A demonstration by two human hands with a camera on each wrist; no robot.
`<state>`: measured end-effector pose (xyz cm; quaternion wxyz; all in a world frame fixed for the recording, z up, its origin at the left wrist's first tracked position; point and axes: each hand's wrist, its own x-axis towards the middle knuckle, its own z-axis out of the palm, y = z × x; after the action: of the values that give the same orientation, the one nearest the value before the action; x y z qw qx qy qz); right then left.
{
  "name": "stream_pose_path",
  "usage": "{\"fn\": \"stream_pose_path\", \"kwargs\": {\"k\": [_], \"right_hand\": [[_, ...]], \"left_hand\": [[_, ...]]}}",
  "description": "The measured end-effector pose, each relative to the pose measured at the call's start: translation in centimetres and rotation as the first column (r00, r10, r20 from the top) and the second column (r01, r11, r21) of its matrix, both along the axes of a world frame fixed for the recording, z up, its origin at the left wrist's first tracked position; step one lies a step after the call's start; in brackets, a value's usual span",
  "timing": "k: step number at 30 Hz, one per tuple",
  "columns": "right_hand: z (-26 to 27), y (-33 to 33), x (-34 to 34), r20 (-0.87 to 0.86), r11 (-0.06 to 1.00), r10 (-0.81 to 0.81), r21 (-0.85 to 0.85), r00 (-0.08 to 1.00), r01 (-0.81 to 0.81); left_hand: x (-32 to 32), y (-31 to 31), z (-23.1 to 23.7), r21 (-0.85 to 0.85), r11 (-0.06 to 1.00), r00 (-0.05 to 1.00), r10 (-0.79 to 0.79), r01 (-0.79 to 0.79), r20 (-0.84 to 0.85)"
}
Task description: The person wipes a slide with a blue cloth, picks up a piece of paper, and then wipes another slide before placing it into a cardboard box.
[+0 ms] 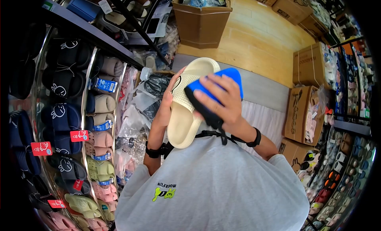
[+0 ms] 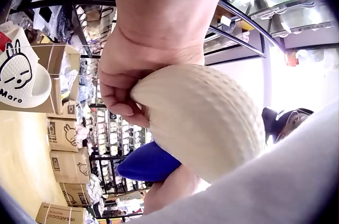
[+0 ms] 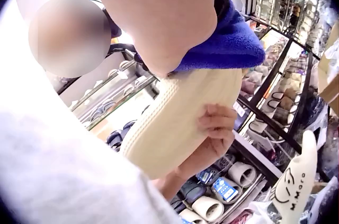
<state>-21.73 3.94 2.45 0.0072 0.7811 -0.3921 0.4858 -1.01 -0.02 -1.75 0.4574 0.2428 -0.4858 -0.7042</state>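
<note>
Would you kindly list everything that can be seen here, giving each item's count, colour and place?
Slipper: one, cream, centre of the head view
Fuzzy pad: one, blue with black, beside the slipper's strap
Display slippers: many, mixed colours, hung at left
Red tags: at least four, among those slippers
Blue labels: several, same area
Plastic bags: several, clear and black, left of centre
Cardboard boxes: several, brown, top and right
Shelved footwear: many, mixed colours, far right
Floor: one, light brown and grey, upper centre
T-shirt: one, grey, bottom
Wristbands: two, black, one per wrist
Left hand: one, gripping the slipper
Right hand: one, holding the pad
</note>
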Motion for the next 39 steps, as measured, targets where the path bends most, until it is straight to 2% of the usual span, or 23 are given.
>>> {"fn": "stream_pose_path", "kwargs": {"k": [1, 5, 7, 8, 9, 11, 13, 15, 16, 17, 18, 19, 20, 21, 23, 24, 25, 27, 30, 33, 34, 35, 39], "right_hand": [[-0.1, 0.5, 0.5, 0.010, 0.999, 0.038, -0.024, 0.999, -0.038], [-1.4, 0.6, 0.6, -0.176, 0.955, 0.114, -0.252, 0.978, -0.157], [-0.9, -0.6, -0.4, -0.190, 0.956, 0.140, -0.231, 0.972, -0.182], [-0.6, -1.5, -1.1, -0.195, 0.967, 0.113, -0.203, 0.974, -0.152], [-0.2, -2.3, -1.5, -0.162, 0.978, 0.097, -0.167, 0.982, -0.124], [1.3, -3.5, -2.1, -0.007, 0.998, 0.042, -0.038, 0.999, -0.042], [1.4, -5.0, -2.3, 0.008, 0.998, -0.016, -0.061, 1.000, 0.016], [1.8, -5.1, -2.2, -0.029, 0.997, 0.024, -0.067, 0.999, -0.026], [1.7, -4.9, -2.1, -0.032, 0.994, 0.054, -0.094, 0.998, -0.057], [1.9, -4.5, -1.8, -0.020, 0.990, 0.086, -0.110, 0.996, -0.087], [1.9, -4.1, -1.8, -0.059, 0.982, 0.126, -0.136, 0.990, -0.133], [1.8, -4.0, -2.0, -0.097, 0.972, 0.162, -0.156, 0.982, -0.176], [1.8, -4.4, -2.2, -0.116, 0.953, 0.217, -0.188, 0.969, -0.236], [1.8, -4.9, -3.0, -0.185, 0.936, 0.251, -0.204, 0.950, -0.287], [2.0, -6.8, -5.0, -0.219, 0.934, 0.242, -0.210, 0.945, -0.288], [2.1, -7.8, -6.2, -0.251, 0.950, 0.194, -0.194, 0.948, -0.245], [2.2, -8.8, -7.5, -0.230, 0.962, 0.192, -0.149, 0.954, -0.229], [2.8, -10.8, -9.3, -0.102, 0.987, 0.117, -0.095, 0.988, -0.127], [2.3, -13.8, -11.5, -0.005, 0.998, 0.015, -0.062, 1.000, -0.016], [2.2, -14.5, -12.5, -0.061, 0.997, 0.061, -0.037, 0.996, -0.063], [2.0, -14.6, -12.7, -0.055, 0.996, 0.092, -0.013, 0.994, -0.093], [2.0, -14.6, -12.9, -0.069, 0.993, 0.116, 0.009, 0.991, -0.116], [1.7, -16.7, -15.0, -0.103, 0.971, 0.237, -0.013, 0.966, -0.239]], "left_hand": [[-0.1, -0.1, 0.0, -0.003, 1.000, 1.000, 0.003, -0.003, 0.001], [-0.1, -0.2, -1.5, 0.062, 0.998, 1.000, -0.001, 0.002, -0.015], [-0.2, 0.1, -0.6, 0.101, 0.995, 1.000, 0.001, 0.001, -0.022], [0.0, -0.1, -1.8, 0.124, 0.992, 0.993, -0.007, 0.022, -0.114], [-0.2, 0.3, -0.7, 0.135, 0.991, 0.997, 0.018, -0.008, -0.071], [-0.3, -0.1, -1.1, 0.140, 0.989, 0.988, -0.017, 0.039, -0.152], [-1.1, -0.3, -0.3, 0.181, 0.983, 0.981, 0.004, 0.032, -0.196], [-1.4, -0.4, -0.6, 0.385, 0.922, 0.988, 0.101, -0.049, -0.115], [-1.8, -0.9, -0.6, 0.379, 0.923, 0.988, 0.116, -0.069, -0.104], [-1.6, -1.5, -0.7, 0.335, 0.942, 0.981, 0.036, 0.031, -0.192], [-1.7, -2.4, -1.1, 0.321, 0.927, 0.910, -0.046, 0.192, -0.412], [-2.0, -3.3, -1.6, 0.272, 0.898, 0.784, -0.118, 0.347, -0.610], [-2.4, -3.7, -2.1, 0.347, 0.868, 0.782, -0.073, 0.355, -0.619], [-2.9, -4.3, -1.6, 0.337, 0.859, 0.766, -0.095, 0.386, -0.636], [-4.1, -4.2, -1.5, 0.399, 0.881, 0.861, -0.015, 0.252, -0.509], [-4.6, -4.2, -1.2, 0.451, 0.888, 0.965, 0.033, 0.092, -0.262], [-6.3, -4.1, 0.2, 0.543, 0.839, 0.976, 0.145, -0.032, -0.165], [-6.6, -5.2, -2.3, 0.424, 0.905, 0.991, 0.089, -0.036, -0.104], [-8.5, -6.7, -2.4, 0.475, 0.877, 0.987, 0.127, -0.067, -0.095], [-11.6, -8.7, 0.7, 0.543, 0.838, 0.994, 0.094, -0.053, -0.049], [-12.6, -9.7, 1.6, 0.504, 0.863, 0.992, 0.093, -0.038, -0.084], [-13.7, -10.2, 3.0, 0.590, 0.804, 0.988, 0.138, -0.069, -0.073], [-16.2, -13.3, 3.1, 0.626, 0.777, 0.980, 0.169, -0.065, -0.108]]}}
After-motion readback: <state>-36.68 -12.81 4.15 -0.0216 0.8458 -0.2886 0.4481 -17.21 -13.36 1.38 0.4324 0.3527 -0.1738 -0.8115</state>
